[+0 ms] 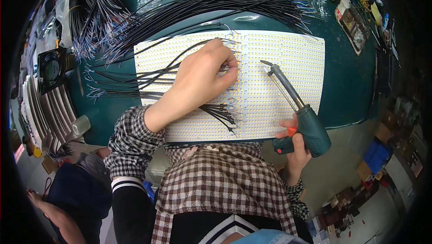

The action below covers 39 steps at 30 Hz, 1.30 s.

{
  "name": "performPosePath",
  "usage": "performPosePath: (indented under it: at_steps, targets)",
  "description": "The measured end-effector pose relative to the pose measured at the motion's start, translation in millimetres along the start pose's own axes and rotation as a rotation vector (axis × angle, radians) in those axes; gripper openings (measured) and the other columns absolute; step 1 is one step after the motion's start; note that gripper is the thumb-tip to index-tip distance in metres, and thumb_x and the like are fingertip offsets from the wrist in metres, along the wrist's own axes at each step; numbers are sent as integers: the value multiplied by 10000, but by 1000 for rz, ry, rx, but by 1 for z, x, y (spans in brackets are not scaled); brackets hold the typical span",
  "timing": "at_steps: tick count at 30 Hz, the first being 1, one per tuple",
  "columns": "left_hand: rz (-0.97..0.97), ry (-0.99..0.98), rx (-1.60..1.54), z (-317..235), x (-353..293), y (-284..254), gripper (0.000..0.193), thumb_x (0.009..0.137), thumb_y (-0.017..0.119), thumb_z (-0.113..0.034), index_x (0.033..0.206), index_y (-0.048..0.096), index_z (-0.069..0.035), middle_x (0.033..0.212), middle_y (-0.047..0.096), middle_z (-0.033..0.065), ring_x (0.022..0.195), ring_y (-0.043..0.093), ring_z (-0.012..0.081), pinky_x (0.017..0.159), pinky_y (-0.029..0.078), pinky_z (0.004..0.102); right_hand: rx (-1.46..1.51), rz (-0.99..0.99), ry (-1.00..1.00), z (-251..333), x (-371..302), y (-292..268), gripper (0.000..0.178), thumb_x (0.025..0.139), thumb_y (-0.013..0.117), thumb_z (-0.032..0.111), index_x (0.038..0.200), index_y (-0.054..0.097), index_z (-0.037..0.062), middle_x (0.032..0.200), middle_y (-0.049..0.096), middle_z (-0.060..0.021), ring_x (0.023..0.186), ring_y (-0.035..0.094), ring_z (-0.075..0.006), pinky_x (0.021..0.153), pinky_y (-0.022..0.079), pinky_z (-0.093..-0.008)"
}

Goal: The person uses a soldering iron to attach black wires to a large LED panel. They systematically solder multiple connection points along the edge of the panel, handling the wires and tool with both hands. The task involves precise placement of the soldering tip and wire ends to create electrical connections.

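Left hand pinched shut, contents hidden, over LED panel along bench's near edge, right hand gripping soldering gun; some black leads apparently joined mid-panel, far-edge cable bundle likely remaining.

texts: none readable | labels, brands: none readable | numbers, signs: none readable

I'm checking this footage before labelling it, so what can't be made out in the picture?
All in the head view:
- What, if anything, the left hand holds between its fingers: the hand covers it.
- Part of the white rectangular board with yellow dots: beneath that hand.
- Part of the right hand: behind the green pistol-shaped soldering tool.
- Whether the thin black wires are joined to the board: ends too small.
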<state>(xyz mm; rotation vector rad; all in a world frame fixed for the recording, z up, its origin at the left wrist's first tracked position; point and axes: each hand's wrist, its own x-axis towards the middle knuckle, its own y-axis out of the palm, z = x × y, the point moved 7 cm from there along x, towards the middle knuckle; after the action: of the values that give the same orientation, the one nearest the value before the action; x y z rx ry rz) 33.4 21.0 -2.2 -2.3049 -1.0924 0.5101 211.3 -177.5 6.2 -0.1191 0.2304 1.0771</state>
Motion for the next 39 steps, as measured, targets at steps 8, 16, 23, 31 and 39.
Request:
performPosePath:
  at_steps: [8, 16, 23, 31, 39]
  targets:
    - [-7, 77, -13, 1, 2, 1, 72, 735, 645, -85, 782, 617, -39, 799, 570, 74, 670, 590, 210, 579, 475, 293, -32, -5, 31, 2, -3, 4, 503, 876, 588, 235, 1213, 460, -116, 977, 628, -222, 713, 656, -234, 580, 572, -297]
    - [-45, 107, 10, -4, -1, 2, 81, 726, 650, -79, 785, 602, -51, 778, 544, 63, 622, 561, 200, 547, 449, 302, -29, 34, 80, -2, -6, 5, 530, 875, 603, 262, 1220, 456, -112, 984, 622, -207, 750, 648, -236, 609, 563, -301]
    - [-5, 98, 5, -4, 1, 3, 82, 721, 639, -89, 770, 579, -61, 804, 556, 91, 741, 586, 299, 634, 470, 385, -46, 64, 115, -2, -10, 9, 502, 886, 596, 231, 1210, 457, -125, 932, 615, -179, 722, 637, -222, 631, 554, -320]
    - [-39, 162, 33, -6, 0, 3, 83, 717, 643, -75, 775, 583, -66, 774, 531, 68, 652, 549, 246, 569, 442, 341, 62, 79, 123, -1, -9, 15, 164, 858, 609, 81, 956, 607, -51, 855, 640, -122, 748, 630, -192, 702, 520, -329]
    - [-30, 162, 31, -7, 0, 3, 85, 719, 643, -69, 778, 583, -64, 771, 527, 71, 667, 556, 249, 580, 444, 343, 60, 85, 151, -1, -9, 17, 131, 855, 599, 54, 935, 604, -49, 832, 638, -122, 754, 627, -198, 717, 517, -334]
